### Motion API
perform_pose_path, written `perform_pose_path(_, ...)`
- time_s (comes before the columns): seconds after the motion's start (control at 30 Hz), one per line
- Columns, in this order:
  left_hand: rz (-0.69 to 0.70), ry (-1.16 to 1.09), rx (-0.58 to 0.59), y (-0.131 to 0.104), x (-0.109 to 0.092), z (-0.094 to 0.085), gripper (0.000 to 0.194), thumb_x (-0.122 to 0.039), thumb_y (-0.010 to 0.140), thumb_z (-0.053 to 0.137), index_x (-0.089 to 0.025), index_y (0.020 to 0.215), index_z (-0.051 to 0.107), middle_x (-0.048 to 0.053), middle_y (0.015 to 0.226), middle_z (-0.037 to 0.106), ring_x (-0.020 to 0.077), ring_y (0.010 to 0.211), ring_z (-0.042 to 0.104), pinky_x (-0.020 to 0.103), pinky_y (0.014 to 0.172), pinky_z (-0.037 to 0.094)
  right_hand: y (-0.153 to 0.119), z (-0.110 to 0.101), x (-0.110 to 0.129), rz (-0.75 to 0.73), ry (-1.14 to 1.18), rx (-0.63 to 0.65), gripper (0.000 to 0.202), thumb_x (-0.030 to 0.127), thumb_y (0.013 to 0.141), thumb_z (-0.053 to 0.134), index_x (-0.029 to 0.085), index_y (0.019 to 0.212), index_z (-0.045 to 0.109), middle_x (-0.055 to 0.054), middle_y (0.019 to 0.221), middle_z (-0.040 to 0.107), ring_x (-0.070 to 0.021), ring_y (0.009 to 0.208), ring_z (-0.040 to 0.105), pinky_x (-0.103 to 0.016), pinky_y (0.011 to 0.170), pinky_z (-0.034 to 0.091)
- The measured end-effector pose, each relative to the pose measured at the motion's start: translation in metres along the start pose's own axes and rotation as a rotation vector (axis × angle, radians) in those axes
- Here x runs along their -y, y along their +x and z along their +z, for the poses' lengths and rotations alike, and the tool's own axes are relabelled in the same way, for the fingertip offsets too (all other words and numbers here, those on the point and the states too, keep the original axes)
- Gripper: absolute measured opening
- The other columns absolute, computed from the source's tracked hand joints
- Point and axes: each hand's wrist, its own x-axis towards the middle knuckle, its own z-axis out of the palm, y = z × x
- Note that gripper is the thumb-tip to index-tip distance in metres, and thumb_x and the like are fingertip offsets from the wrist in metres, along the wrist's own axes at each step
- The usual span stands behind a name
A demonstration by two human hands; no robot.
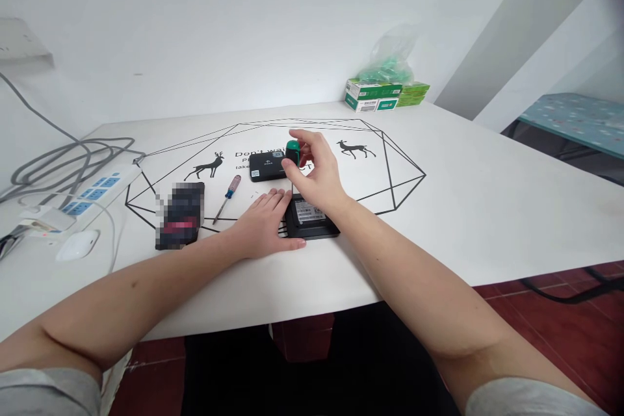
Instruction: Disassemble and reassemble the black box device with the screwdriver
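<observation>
My right hand (pixel 316 172) grips the black handle of a screwdriver (pixel 292 153) with a green cap. It stands upright, its thin shaft running down to the upper left part of a black device (pixel 312 233). That device lies on the table with a white printed label showing, partly covered by my right wrist. My left hand (pixel 266 221) lies flat, fingers stretched, against the device's left edge. Just beyond it is a flat black case (pixel 266 168) with small stickers. A second screwdriver (pixel 229 197), with a purplish and blue handle, rests to the left.
A blurred dark object (pixel 180 216) lies left of my left hand. Further left are a power strip (pixel 100 192), grey cables (pixel 58 159) and a white rounded case (pixel 78 244). Green and white boxes (pixel 373 94) carry a plastic bag (pixel 390 62) by the wall.
</observation>
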Motion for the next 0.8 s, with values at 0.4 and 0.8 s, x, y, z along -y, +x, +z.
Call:
perform_pose_path(0.4, -0.021, 0.003, 0.014, -0.0003, -0.0007, -0.0008, 0.126, -0.091, 0.089, 0.059, -0.009, 0.178, 0.023, 0.027, 0.184, 0.027, 0.0481, 0.173, 0.020, 0.064, 0.139, 0.021, 0.0003, 0.0004, -0.0001, 0.019, 0.007, -0.046, 0.039, 0.031, 0.097, 0.067, 0.031, 0.136, 0.058, -0.005, 0.116, 0.068, -0.0203, 0.092, 0.065, -0.040, 0.076, 0.061)
perform_pose_path(0.8, -0.011, 0.007, 0.010, 0.0000, 0.0007, -0.0006, 0.128, -0.091, 0.088, 0.061, -0.010, 0.178, 0.021, 0.026, 0.184, 0.028, 0.0498, 0.172, 0.021, 0.064, 0.139, 0.021, 0.0012, 0.0003, -0.0018, 0.023, 0.023, -0.078, 0.037, 0.033, 0.098, 0.068, 0.031, 0.134, 0.058, -0.005, 0.117, 0.068, -0.0196, 0.091, 0.064, -0.038, 0.073, 0.060)
